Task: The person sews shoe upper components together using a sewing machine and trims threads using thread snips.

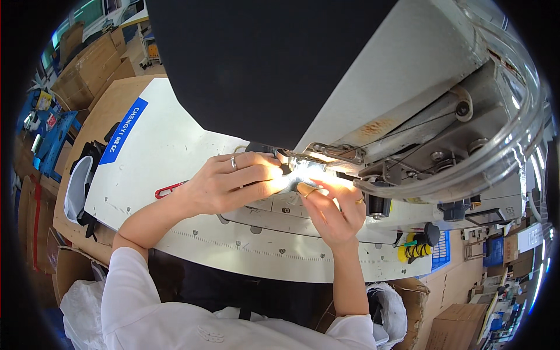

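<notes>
Both hands meet under the needle area of a sewing machine (350, 111), where a bright lamp washes out detail. My left hand (224, 184) comes in from the left, a ring on one finger, its fingers closed together beside the presser foot. Opposite it, my right hand (335, 213) is pinched close to the needle, with a tan band or cover on one finger. What the fingertips hold is lost in the glare. A small dark piece (262, 148) lies just behind my left fingers; its kind is unclear. Red-handled snips (169, 190) lie partly under my left wrist.
The white machine table (169, 134) carries a ruler scale along its near edge. A clear curved tube (513, 146) arches over the right side. A yellow thread spool (415, 252) stands at the table's right end. Cardboard boxes (87, 70) stand at the far left.
</notes>
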